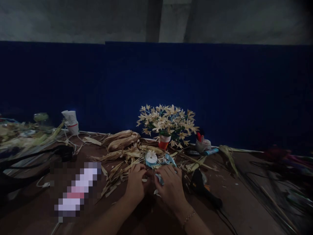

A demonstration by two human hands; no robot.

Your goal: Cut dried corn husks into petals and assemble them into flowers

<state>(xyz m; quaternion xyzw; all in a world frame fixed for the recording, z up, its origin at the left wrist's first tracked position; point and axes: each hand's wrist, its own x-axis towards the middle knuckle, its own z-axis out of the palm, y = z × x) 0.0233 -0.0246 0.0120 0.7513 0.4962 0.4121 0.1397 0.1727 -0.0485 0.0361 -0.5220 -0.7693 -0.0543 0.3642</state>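
My left hand (pixel 136 181) and my right hand (pixel 170 182) are close together over the brown table, fingers curled inward. The left fingers are pinched, and what they hold, if anything, cannot be made out. A small pale blue piece (pixel 160 179) shows between the right thumb and fingers; its kind is unclear. Just beyond the fingertips lies a white-faced roll (pixel 151 158) with a light blue edge, beside a light blue strip (pixel 170 159). Dry husk strips (pixel 119 174) are scattered by the left hand. To the right of my right hand lies a black glue gun (pixel 205 189).
Behind the hands stands a red-and-white cup (pixel 164 142) with pale husk-like flowers (pixel 168 120). A bundle of dried husks (pixel 123 140) lies left of it, a small bowl (pixel 203 145) right. A pixelated object (pixel 77 189) is at left. Cables (pixel 227 220) trail at right.
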